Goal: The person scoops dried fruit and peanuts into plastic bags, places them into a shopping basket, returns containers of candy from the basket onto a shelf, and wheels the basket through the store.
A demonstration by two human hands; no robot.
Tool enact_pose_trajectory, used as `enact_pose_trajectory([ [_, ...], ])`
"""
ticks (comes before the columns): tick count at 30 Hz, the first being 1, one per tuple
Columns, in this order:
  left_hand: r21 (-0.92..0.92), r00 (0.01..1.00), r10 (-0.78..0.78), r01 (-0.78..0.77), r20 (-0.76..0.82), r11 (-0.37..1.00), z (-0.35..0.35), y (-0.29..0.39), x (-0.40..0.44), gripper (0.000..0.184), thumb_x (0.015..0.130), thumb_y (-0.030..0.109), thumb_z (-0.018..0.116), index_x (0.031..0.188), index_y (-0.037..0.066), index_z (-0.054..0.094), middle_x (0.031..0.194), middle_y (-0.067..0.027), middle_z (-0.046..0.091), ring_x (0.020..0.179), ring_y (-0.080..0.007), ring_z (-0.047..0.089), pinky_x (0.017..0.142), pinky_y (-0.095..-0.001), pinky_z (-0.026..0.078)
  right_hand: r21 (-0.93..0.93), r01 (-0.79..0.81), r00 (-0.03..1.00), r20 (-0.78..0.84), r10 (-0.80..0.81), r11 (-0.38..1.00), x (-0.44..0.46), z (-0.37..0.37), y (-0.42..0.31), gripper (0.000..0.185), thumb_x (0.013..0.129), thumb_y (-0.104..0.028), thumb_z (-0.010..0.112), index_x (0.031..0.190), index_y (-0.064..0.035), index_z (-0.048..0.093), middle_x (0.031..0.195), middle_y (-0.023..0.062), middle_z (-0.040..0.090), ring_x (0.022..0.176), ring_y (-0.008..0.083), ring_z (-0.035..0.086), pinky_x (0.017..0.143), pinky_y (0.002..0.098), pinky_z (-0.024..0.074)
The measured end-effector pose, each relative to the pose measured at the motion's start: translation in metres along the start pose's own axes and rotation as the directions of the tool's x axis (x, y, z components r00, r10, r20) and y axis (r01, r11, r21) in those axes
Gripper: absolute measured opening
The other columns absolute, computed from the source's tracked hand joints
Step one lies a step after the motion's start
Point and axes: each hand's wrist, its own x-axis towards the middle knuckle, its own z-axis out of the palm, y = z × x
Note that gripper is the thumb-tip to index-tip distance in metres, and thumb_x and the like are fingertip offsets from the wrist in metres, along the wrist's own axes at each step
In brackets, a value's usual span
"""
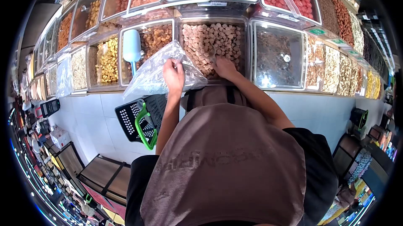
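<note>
Pinching a plastic bag (150,77), the left hand (174,76) clamped it over the near-left corner of an open bin (213,20); the right hand (226,67) reached over brown pieces (220,37), grip impossible to tell.

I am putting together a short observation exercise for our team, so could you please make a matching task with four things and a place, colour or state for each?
1. Right hand
2. Plastic bag
3. Blue scoop
4. Nearest basket

A. Lying on a bin lid
B. Black, with a green handle
C. At the open bin of brown pieces
D. Held by the left hand

Pairs: 1-C, 2-D, 3-A, 4-B
</note>
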Motion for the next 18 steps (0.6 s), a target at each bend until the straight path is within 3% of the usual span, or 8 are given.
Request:
enact_pose_trajectory([
  [2, -0.034, 0.998, -0.036, 0.038, 0.053, 0.999, -0.002, -0.002, 0.000, 0.013, 0.084, 0.010, 0.060, 0.089, -0.002, 0.059, 0.083, -0.0225, 0.062, 0.082, -0.0399, 0.058, 0.078, -0.0470, 0.046, 0.066, -0.041, 0.999, -0.004, 0.041, 0.997, 0.007, 0.007, 0.003, 0.046, 0.094, -0.038, 0.056, 0.107, 0.0061, 0.059, 0.110, 0.0316, 0.063, 0.104, 0.0438, 0.062, 0.089, 0.0499, 0.0507],
  [3, -0.010, 0.999, 0.020, -0.020, 0.030, 1.000, -0.004, -0.001, 0.000, 0.013, 0.086, 0.010, 0.059, 0.089, -0.002, 0.059, 0.077, -0.0185, 0.061, 0.071, -0.0330, 0.059, 0.072, -0.0430, 0.048, 0.137, -0.092, 0.996, -0.010, 0.094, 0.986, 0.007, 0.006, 0.001, 0.045, 0.094, -0.037, 0.055, 0.108, 0.0061, 0.058, 0.105, 0.0307, 0.065, 0.101, 0.0443, 0.063, 0.087, 0.0506, 0.0507],
  [4, -0.007, 1.000, 0.016, -0.016, 0.023, 1.000, -0.007, 0.000, 0.000, 0.013, 0.086, 0.010, 0.059, 0.089, -0.002, 0.059, 0.077, -0.0185, 0.061, 0.071, -0.0330, 0.059, 0.072, -0.0430, 0.048, 0.136, -0.084, 0.996, -0.007, 0.086, 0.987, 0.007, 0.004, 0.002, 0.045, 0.094, -0.037, 0.055, 0.108, 0.0061, 0.058, 0.105, 0.0307, 0.065, 0.101, 0.0443, 0.063, 0.087, 0.0506, 0.0507],
  [6, -0.219, 0.995, -0.099, 0.104, 0.034, 0.970, -0.011, 0.008, -0.002, 0.011, 0.088, 0.011, 0.063, 0.089, 0.000, 0.059, 0.068, -0.0067, 0.055, 0.061, -0.0141, 0.050, 0.061, -0.0309, 0.043, 0.173, -0.029, 0.996, -0.074, 0.043, 0.985, 0.002, -0.007, 0.004, 0.042, 0.095, -0.035, 0.055, 0.106, 0.0051, 0.057, 0.095, 0.0281, 0.067, 0.094, 0.0450, 0.064, 0.084, 0.0517, 0.0503],
  [9, -0.254, 0.990, -0.142, 0.136, -0.004, 0.957, -0.020, 0.014, -0.007, 0.009, 0.090, 0.008, 0.063, 0.089, 0.001, 0.060, 0.067, 0.0002, 0.052, 0.062, -0.0067, 0.044, 0.058, -0.0256, 0.039, 0.152, 0.075, 0.987, -0.153, -0.052, 0.986, -0.016, -0.029, 0.006, 0.042, 0.095, -0.036, 0.056, 0.105, 0.0050, 0.057, 0.092, 0.0276, 0.067, 0.091, 0.0455, 0.064, 0.081, 0.0519, 0.0504],
  [15, -0.384, 0.979, -0.173, 0.119, -0.107, 0.915, -0.034, 0.039, -0.015, 0.012, 0.094, 0.011, 0.063, 0.091, -0.001, 0.064, 0.061, 0.0024, 0.048, 0.058, -0.0054, 0.040, 0.052, -0.0258, 0.036, 0.297, 0.172, 0.968, -0.229, -0.105, 0.939, -0.070, -0.070, 0.001, 0.038, 0.093, -0.035, 0.060, 0.101, 0.0013, 0.059, 0.086, 0.0250, 0.066, 0.085, 0.0430, 0.065, 0.075, 0.0504, 0.0491],
  [18, -0.364, 0.972, -0.202, 0.145, -0.124, 0.920, -0.044, 0.066, -0.017, 0.019, 0.096, 0.015, 0.062, 0.090, -0.003, 0.067, 0.059, 0.0036, 0.046, 0.057, -0.0045, 0.038, 0.051, -0.0260, 0.034, 0.303, 0.139, 0.981, -0.169, -0.090, 0.943, -0.102, -0.108, -0.006, 0.034, 0.091, -0.034, 0.064, 0.100, -0.0005, 0.061, 0.081, 0.0230, 0.065, 0.079, 0.0415, 0.064, 0.070, 0.0475, 0.0478],
])
